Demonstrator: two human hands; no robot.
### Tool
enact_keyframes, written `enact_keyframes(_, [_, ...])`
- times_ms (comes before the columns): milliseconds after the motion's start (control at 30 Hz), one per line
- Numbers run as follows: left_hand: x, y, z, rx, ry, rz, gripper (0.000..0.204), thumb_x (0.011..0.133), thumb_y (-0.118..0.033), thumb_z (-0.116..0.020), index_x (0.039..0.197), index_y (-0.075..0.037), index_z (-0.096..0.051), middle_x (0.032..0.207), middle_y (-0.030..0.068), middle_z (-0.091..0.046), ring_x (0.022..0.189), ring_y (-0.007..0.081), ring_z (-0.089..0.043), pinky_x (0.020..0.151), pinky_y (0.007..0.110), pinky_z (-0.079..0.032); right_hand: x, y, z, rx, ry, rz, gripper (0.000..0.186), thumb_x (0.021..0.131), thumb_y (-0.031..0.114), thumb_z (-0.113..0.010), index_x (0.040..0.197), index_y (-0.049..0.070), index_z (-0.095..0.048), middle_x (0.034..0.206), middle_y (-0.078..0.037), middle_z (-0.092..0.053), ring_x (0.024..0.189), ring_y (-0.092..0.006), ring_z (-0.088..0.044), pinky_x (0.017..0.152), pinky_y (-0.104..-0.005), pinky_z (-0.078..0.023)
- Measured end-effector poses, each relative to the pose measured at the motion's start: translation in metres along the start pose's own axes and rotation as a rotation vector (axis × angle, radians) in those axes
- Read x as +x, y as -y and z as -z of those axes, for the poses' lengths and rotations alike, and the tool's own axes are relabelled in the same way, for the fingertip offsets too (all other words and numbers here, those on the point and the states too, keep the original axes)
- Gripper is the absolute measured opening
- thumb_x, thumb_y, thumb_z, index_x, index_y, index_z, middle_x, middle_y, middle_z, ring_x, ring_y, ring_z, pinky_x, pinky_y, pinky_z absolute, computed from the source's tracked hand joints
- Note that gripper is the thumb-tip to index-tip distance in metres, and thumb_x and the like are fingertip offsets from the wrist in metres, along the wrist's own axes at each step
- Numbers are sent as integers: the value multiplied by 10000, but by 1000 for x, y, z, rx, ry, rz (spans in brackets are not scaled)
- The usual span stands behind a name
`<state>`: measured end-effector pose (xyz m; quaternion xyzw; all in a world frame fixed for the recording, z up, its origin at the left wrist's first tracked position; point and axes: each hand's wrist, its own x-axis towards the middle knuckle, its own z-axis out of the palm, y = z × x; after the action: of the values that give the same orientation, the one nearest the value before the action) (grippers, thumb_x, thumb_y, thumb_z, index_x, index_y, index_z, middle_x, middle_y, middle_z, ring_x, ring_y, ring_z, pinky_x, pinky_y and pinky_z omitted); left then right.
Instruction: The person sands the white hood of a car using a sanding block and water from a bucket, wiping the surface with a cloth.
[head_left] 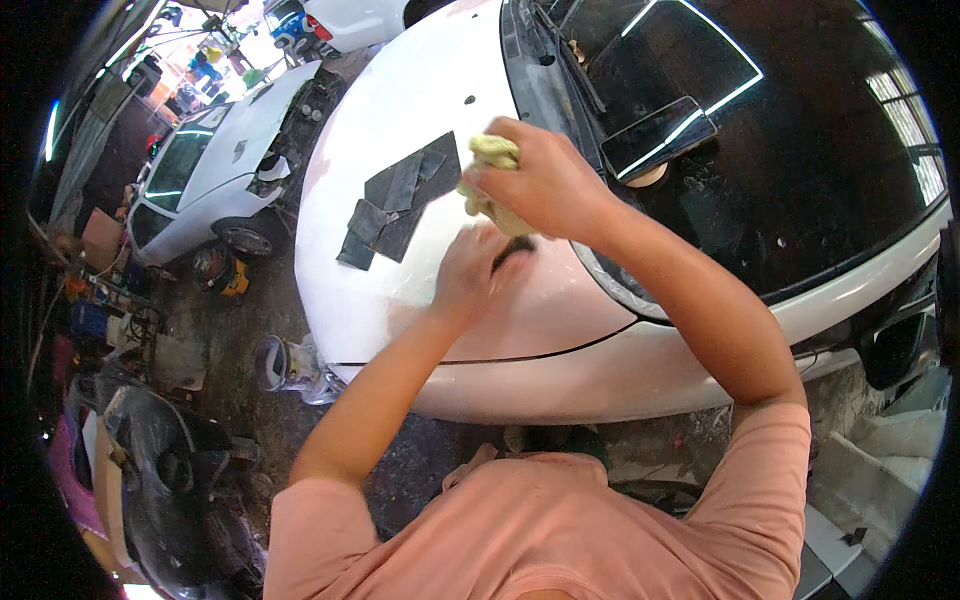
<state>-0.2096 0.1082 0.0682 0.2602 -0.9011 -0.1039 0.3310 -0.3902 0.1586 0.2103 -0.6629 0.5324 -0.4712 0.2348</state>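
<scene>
Motion blur smears the left hand [468,272], low over the car hood [400,320], and a small dark piece [513,251] shows by its fingers, so I cannot tell whether that hand grips it, presses it or merely passes over it. The right hand [548,180] is closed around a cloth [494,150], whose middle is covered by the fingers; whether its lower end touches the hood is hard to make out. The cloth is pale yellow, crumpled and soft-edged, bulging above the fist and hanging below it, near the windshield end of the hood. The hood is white and glossy, with a duller, pinkish-grey area around the left hand. Just beyond the hands, dark sheets [400,195] lie overlapping on the hood, some creased. A phone [660,138] rests screen up on the windshield [790,200], with a round pale object [645,177] partly hidden under it. The right forearm crosses in front of the windshield's lower corner and the hood's edge, blocking part of both. To the left stand another car [215,165], a bucket [283,363] and a black molded part [165,480], cut short by the dark fisheye rim
</scene>
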Motion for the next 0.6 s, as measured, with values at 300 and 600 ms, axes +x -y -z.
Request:
enact_keyframes(300, [-41,-18,12,63,38,-47,367,931,-258,-776,1245,-109,-658,1153,150,-674,1079,402,-645,905,488,-521,-14,-16,-23,-180,61,27,359,930,334,-786,1062,16,-686,930,-234,-748,874,-415,-743,789,-459,-577])
enact_keyframes(600, [-49,-20,5,123,77,-37,305,940,-258,-764,1201,-115,-695,1130,130,-683,1020,364,-660,825,454,-551,-18,-34,-23,-214,-25,101,380,914,376,-800,1034,35,-684,904,-219,-744,872,-424,-733,783,-485,-567])
